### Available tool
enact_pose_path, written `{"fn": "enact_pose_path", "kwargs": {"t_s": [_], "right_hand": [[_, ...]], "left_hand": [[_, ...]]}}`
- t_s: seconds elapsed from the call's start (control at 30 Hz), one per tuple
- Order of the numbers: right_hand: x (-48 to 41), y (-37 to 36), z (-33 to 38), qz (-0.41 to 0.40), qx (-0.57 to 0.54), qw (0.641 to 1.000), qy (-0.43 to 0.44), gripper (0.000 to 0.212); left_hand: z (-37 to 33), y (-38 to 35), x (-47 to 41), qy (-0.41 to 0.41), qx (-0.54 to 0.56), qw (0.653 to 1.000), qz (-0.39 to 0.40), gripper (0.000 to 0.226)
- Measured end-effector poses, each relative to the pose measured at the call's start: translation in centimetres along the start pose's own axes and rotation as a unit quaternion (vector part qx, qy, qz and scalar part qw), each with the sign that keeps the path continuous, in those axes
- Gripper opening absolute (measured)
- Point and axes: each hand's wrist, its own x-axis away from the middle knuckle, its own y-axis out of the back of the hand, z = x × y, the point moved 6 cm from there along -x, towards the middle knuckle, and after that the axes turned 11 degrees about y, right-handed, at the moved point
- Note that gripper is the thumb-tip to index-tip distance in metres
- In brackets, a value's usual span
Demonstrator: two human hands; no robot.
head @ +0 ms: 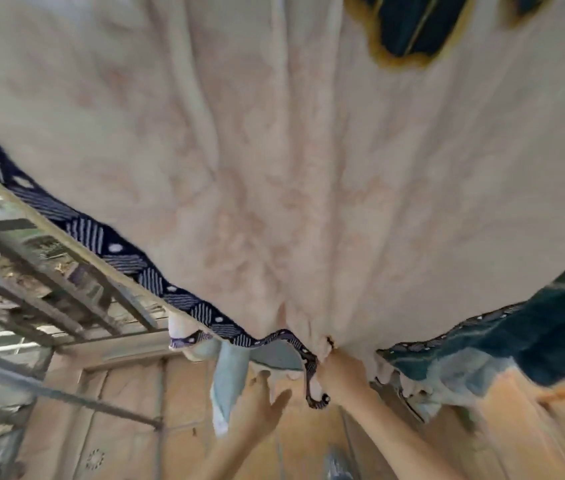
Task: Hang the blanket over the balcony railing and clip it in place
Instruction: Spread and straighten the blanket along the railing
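While R hand [333, 366] fingers clamp bunched blanket [274, 168], L hand [264, 406] fingers spread apart.

The blanket [274, 168] fills most of what I see, its cream side with a faint pink pattern facing me, pulled into long folds that run down to one bunched spot. The right hand [334, 358] grips that bunch, arm stretched out. Just beside it the left hand [267, 400] is spread, fingers straight, below a pale blue flap of the cloth. The blanket's navy border with white stripes and dots runs along the railing [18, 207] on the left. On the right its dark teal face shows. Beneath lie tan floor tiles [128, 410].
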Motion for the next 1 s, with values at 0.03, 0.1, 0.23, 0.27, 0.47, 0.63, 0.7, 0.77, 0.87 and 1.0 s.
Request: {"fn": "enact_pose_path", "kwargs": {"t_s": [0.03, 0.1, 0.23, 0.27, 0.47, 0.63, 0.7, 0.77, 0.87, 1.0], "right_hand": [[0.4, -0.1, 0.2, -0.011, -0.024, 1.0, 0.011, 0.026], [1.5, -0.3, 0.4, -0.022, -0.075, 0.997, 0.024, 0.034], [3.7, -0.8, -0.3, 0.028, -0.132, 0.99, 0.049, 0.048], [4.4, -0.3, -0.8, 0.029, -0.145, 0.988, 0.045, 0.044], [7.2, 4.8, -7.8, -0.099, -0.269, 0.957, -0.031, 0.042], [7.9, 7.3, -16.6, -0.22, -0.367, 0.89, -0.156, 0.1], [8.0, 8.9, -18.4, -0.249, -0.384, 0.878, -0.143, 0.122], [9.0, 11.8, -16.4, -0.24, -0.383, 0.886, -0.101, 0.131], [9.6, 15.0, -9.1, -0.152, -0.354, 0.923, 0.0, 0.103], [8.1, 16.9, -0.2, -0.17, -0.265, 0.943, 0.105, 0.09]], "left_hand": [[-0.3, 2.1, 0.0, -0.011, 0.051, 0.998, -0.024, 0.065], [-2.0, 6.4, 0.7, -0.058, 0.16, 0.984, -0.049, 0.079], [-7.0, 11.1, 2.6, -0.046, 0.185, 0.981, 0.031, 0.074], [-8.3, 11.4, 3.1, -0.031, 0.19, 0.979, 0.061, 0.066], [-13.8, 9.5, 4.3, -0.047, 0.331, 0.922, 0.194, 0.053], [-16.1, 8.4, 5.6, -0.169, 0.313, 0.927, 0.119, 0.016], [-15.7, 8.7, 5.7, -0.172, 0.333, 0.924, 0.078, 0.022], [-14.6, 9.3, 5.7, -0.164, 0.338, 0.926, 0.027, 0.029], [-12.7, 9.4, 5.5, -0.139, 0.342, 0.929, -0.006, 0.033], [-11.0, 6.9, 5.2, -0.085, 0.298, 0.95, 0.035, 0.011]]}}
